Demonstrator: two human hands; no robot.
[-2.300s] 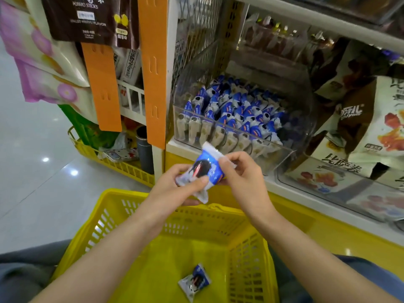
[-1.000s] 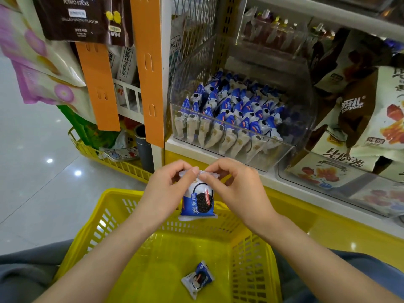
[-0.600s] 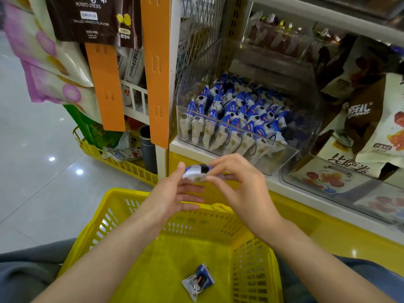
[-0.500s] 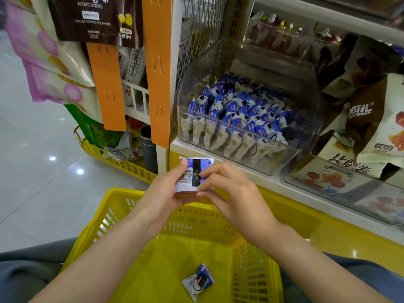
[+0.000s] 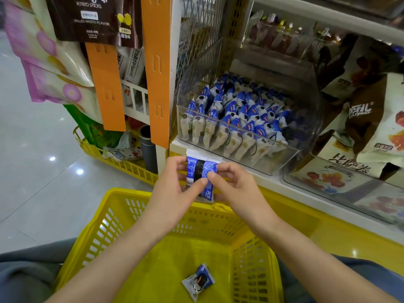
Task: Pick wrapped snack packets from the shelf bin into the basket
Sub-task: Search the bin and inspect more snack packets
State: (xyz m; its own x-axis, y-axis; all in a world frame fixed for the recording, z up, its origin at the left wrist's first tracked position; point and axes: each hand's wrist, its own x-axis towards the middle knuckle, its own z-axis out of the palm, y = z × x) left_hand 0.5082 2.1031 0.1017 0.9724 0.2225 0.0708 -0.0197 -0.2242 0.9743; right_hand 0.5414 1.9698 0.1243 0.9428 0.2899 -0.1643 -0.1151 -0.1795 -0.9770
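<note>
The print on the blue snack packet (image 5: 200,171) was too small to read, and its lower part was hidden behind thumbs and fingers. The left hand (image 5: 172,193) pinched its left side and the right hand (image 5: 238,189) its right edge, fingers curled close. Both forearms reached forward over the yellow basket (image 5: 122,191), holding the packet above its far rim, just near of the clear shelf bin (image 5: 275,165). A second packet (image 5: 198,281) lay on the basket floor.
</note>
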